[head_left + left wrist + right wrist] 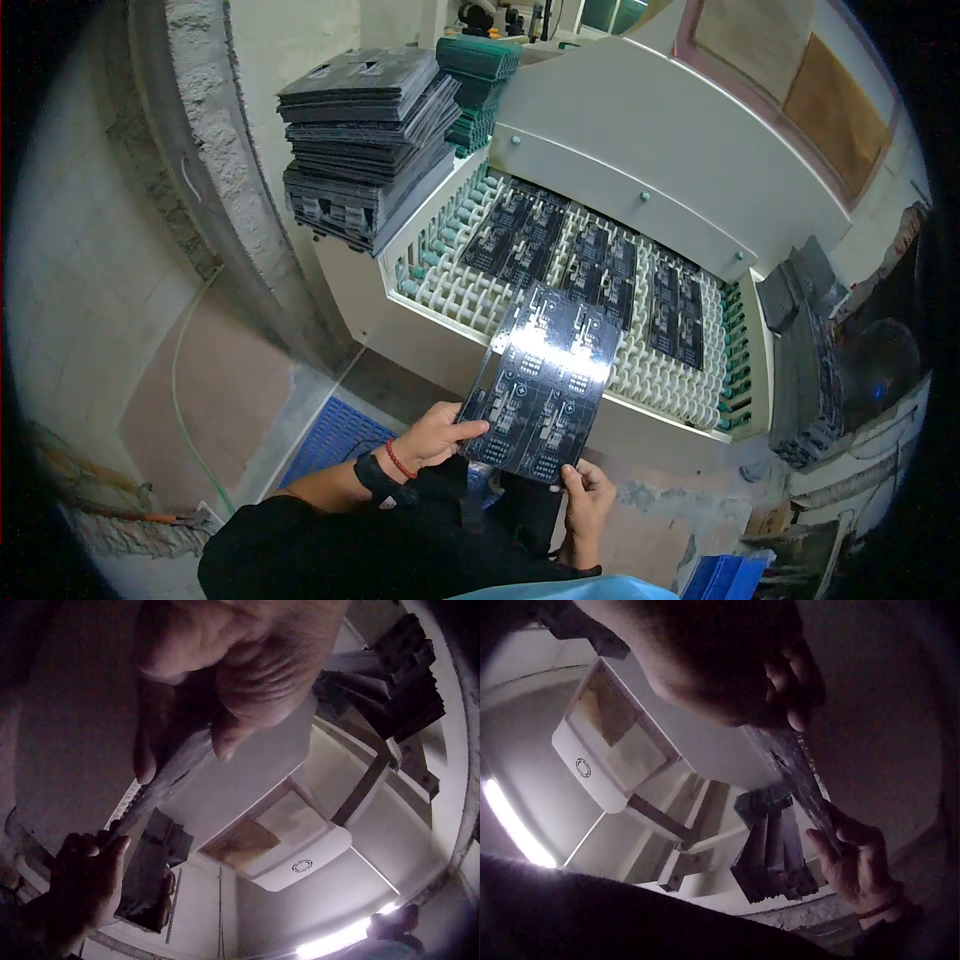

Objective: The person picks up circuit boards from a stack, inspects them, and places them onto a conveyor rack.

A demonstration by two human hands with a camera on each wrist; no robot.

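Observation:
A black circuit-board panel is held tilted in front of the white roller conveyor. My left hand pinches the panel's near left edge, thumb on top. My right hand grips its near right corner from below. In the left wrist view the panel shows edge-on between my left fingers, with the right hand at its far end. In the right wrist view the panel runs from my right fingers to the left hand. Several similar boards lie on the conveyor rollers.
A tall stack of dark panels sits on the machine's left corner, with green panels behind it. The white machine hood covers the conveyor's far end. Another dark stack stands at the right. A blue grid mat lies on the floor.

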